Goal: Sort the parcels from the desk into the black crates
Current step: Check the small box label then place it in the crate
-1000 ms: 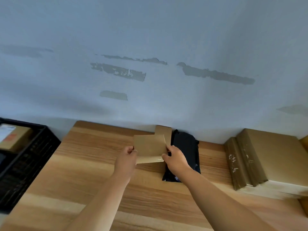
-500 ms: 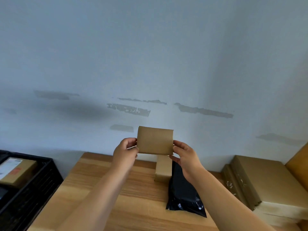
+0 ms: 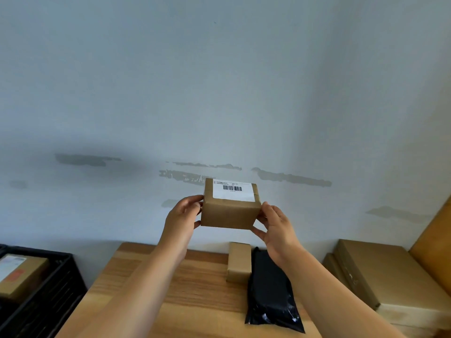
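A small brown cardboard parcel (image 3: 229, 214) with a white barcode label on its top face is held up in front of the wall, above the wooden desk (image 3: 192, 289). My left hand (image 3: 183, 218) grips its left side and my right hand (image 3: 275, 228) grips its right side. Another small brown box (image 3: 239, 262) and a black plastic mailer bag (image 3: 268, 289) lie on the desk below. A black crate (image 3: 48, 289) stands at the lower left with a labelled brown box (image 3: 19, 274) inside.
Flat brown cardboard parcels (image 3: 385, 279) are stacked at the right end of the desk, with a tall cardboard edge (image 3: 436, 230) leaning behind them. The pale wall with scuffed patches runs right behind the desk.
Both hands lifted the small parcel off the desk and up, then tilted it so the labelled face shows. The view tipped upward.
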A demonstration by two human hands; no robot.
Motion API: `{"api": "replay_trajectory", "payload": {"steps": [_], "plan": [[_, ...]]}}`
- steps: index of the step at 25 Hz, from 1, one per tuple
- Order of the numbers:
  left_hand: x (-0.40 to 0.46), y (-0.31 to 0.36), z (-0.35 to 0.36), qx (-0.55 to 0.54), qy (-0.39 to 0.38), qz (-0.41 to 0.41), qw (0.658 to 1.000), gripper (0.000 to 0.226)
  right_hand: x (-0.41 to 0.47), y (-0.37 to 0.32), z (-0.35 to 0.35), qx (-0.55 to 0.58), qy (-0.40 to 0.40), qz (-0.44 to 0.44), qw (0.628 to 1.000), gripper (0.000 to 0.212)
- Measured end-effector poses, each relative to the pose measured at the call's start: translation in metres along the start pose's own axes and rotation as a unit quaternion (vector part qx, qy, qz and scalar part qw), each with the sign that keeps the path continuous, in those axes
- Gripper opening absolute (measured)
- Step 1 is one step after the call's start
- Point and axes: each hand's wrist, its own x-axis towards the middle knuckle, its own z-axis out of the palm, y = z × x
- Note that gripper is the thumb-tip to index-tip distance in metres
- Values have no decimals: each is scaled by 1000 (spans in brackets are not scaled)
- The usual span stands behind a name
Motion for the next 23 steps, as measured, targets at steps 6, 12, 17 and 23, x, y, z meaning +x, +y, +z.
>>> {"api": "replay_trajectory", "payload": {"steps": [6, 12, 17, 23], "plan": [[-2, 1, 3, -8, 4, 14, 1000, 10, -8, -5, -2, -14, 17, -19, 1000, 5], [-3, 3, 4, 10, -31, 55, 998, 31, -12, -9, -7, -49, -21, -73, 996, 30], [-7, 1, 7, -8, -54, 73, 996, 51, -14, -9, -12, -17, -18, -75, 997, 19], [-7, -1, 10, -83, -30, 24, 996, 21, -13, -15, -15, 46, -9, -54, 997, 24]]}}
